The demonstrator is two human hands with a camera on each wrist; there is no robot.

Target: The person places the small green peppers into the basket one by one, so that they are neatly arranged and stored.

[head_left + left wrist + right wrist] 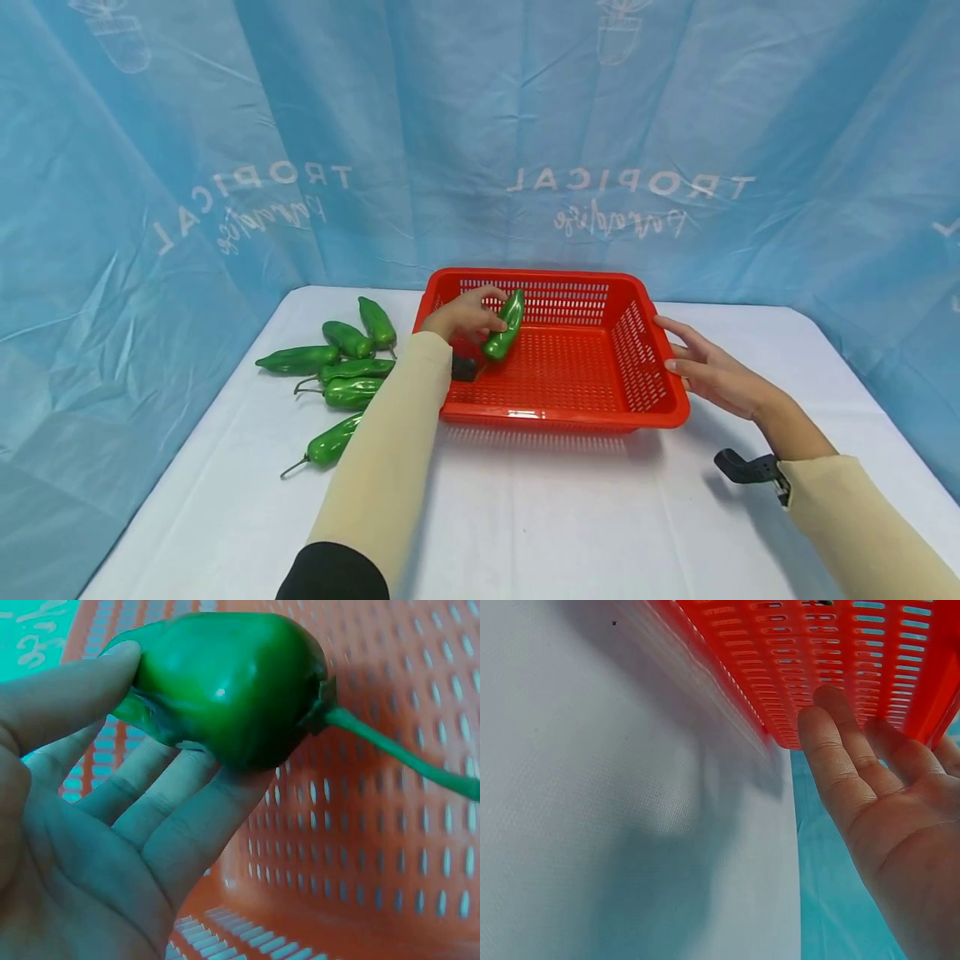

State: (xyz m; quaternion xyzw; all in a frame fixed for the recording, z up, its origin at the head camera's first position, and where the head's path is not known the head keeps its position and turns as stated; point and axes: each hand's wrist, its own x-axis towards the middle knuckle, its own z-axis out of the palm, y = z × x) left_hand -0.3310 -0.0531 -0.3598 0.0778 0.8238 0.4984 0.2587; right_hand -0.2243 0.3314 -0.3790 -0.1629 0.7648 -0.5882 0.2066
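My left hand (467,315) reaches inside the red basket (566,416) near its left end. It holds a green chili pepper (507,327) above the basket floor. In the left wrist view, the thumb pinches the green pepper (240,682) against the fingers, and its stem points away to the right. My right hand (712,369) is at the basket's right side. Seen from the right wrist, the fingers of that hand (900,802) are fairly straight, with their tips against the slotted outer wall of the basket (817,652).
Several more green peppers (296,360) lie on the white table (525,517) left of the basket, some partly hidden behind my left sleeve (397,450). A blue printed sheet (480,125) hangs behind the table and along its sides.
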